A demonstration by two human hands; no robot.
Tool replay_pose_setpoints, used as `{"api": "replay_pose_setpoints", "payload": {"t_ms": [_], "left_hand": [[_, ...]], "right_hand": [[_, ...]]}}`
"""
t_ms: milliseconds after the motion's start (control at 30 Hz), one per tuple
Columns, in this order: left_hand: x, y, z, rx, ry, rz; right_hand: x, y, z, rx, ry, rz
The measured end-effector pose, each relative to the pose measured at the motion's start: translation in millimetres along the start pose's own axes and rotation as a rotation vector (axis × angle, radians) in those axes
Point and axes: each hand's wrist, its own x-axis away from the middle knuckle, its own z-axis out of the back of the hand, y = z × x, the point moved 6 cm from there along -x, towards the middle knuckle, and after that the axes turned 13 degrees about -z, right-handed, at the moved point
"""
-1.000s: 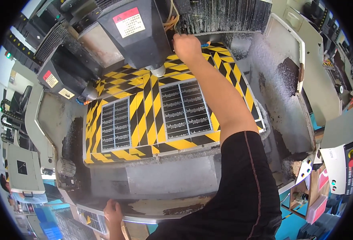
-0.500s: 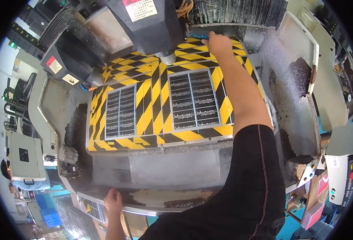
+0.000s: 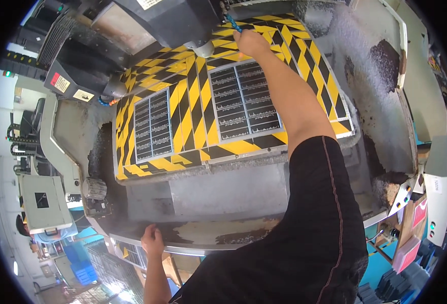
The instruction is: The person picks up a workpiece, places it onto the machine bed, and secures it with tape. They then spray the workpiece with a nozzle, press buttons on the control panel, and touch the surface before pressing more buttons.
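Observation:
At the far side of the machine bed, my right hand (image 3: 254,44) is closed around the lower part of a blue segmented coolant hose (image 3: 232,22). A small orange spot shows just below the fingers. To the left of this hand hangs the dark spindle head (image 3: 175,23) with its metal nose (image 3: 203,49). Under my forearm lies a panel of black strips with pale markings (image 3: 231,104), partly covered by the arm. My left hand (image 3: 153,239) rests at the machine's front rim (image 3: 188,249), fingers loosely bent and slightly apart, holding nothing.
Yellow-and-black striped plates (image 3: 195,106) cover the bed. A second black panel (image 3: 152,121) is set in its left half, below another spindle head (image 3: 84,81). White residue coats the right inner wall (image 3: 352,66). A control box (image 3: 439,202) stands at the right.
My right hand has moved left, closer to the spindle nose, and the blue hose now hangs more steeply into it. The view has shifted slightly. My left hand stays at the front rim.

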Motion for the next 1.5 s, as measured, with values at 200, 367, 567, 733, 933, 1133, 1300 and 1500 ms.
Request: {"api": "replay_pose_setpoints", "payload": {"t_ms": [200,367,567,733,933,1133,1300,1500], "left_hand": [[0,-16,-10,0.012,0.005,-0.048],[2,-15,-7,-0.027,-0.064,-0.014],[-1,-12,-12,-0.057,-0.136,0.023],[1,-31,-14,-0.022,-0.145,0.072],[-5,-19,-19,-0.063,-0.163,0.043],[2,-27,-10,-0.028,-0.169,0.023],[-3,-22,-17,-0.061,-0.215,0.034],[-1,-29,-19,0.077,-0.193,0.069]], "right_hand": [[-2,-1,-27,-0.287,0.128,0.024],[2,9,-44,-0.578,-0.129,0.061],[-6,11,-70,-0.575,-0.104,0.088],[-5,2,-84,-0.778,0.013,0.059],[-12,11,-98,-1.012,-0.038,0.046],[5,-3,-80,-1.008,-0.168,0.114],[0,6,-78,-0.943,-0.155,0.224],[3,3,-76,-0.94,-0.082,0.187]]}}
